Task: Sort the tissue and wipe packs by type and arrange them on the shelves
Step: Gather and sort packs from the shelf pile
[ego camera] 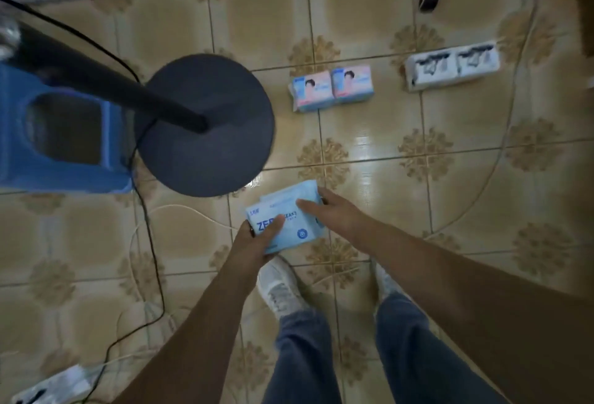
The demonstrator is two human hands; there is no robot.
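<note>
I hold a small stack of light blue packs [289, 226] above the tiled floor, near my feet. My left hand [257, 239] grips the stack's near left corner, thumb on top over the printed letters. My right hand [324, 214] holds its right side, with the thumb lying across the top. Two pink and blue packs [331, 88] lie side by side on the floor further out. To their right lie two white packs with black print [451, 66], also side by side.
A black round stand base [205, 127] with a slanting pole sits to the left of the packs. A blue plastic stool [61, 143] stands at the far left. Black and white cables cross the floor. A power strip [54, 384] lies at bottom left.
</note>
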